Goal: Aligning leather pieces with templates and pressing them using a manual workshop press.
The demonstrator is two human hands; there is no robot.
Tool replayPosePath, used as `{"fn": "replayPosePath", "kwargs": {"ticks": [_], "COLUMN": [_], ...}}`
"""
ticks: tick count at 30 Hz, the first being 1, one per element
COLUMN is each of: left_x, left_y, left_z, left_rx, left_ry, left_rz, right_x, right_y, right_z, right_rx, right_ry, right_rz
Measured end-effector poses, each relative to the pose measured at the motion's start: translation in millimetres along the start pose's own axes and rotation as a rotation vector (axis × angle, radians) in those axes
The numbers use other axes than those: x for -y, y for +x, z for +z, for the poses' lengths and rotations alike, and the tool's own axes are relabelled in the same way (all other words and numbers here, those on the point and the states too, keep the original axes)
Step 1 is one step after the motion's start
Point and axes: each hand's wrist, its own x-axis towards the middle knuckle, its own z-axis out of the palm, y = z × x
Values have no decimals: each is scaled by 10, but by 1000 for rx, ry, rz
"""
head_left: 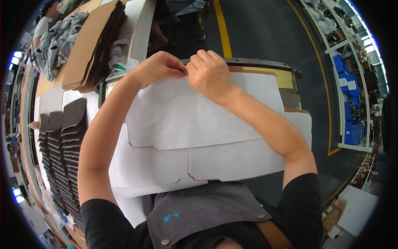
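A large sheet, white on top with a brown edge, lies in front of me, overlapping more white-faced sheets below it. At its far edge my left hand is closed, thumb and forefinger pinched together. Whatever is between those fingertips is too small to make out. Right beside it, my right hand is curled closed over the same far edge, slightly blurred. Its fingers hide whatever they hold. Just beyond both hands runs a grey metal bar, with a yellow strip showing near its right end.
To the left stand stacked dark grey curved pieces. Behind them are a pile of brown boards and crumpled grey material. A rack with blue bins stands at right, past a yellow floor line. Another person is at far left.
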Motion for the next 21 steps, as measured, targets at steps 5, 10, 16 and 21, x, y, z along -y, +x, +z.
{"fn": "replayPosePath", "kwargs": {"ticks": [5,10,16,21], "left_x": [69,68,38,3], "left_y": [62,67,47,57], "left_z": [5,-3,-15,-3], "left_rx": [-1,7,45,47], "left_ry": [-17,-1,-92,-49], "left_rz": [-4,-35,6,-17], "right_x": [-177,-172,-115,-111], "right_y": [-52,-88,-63,-38], "right_z": [-21,-38,4,-5], "right_rx": [-75,-113,-84,4], "right_ry": [193,351,199,105], "right_rz": [241,221,45,-42]}}
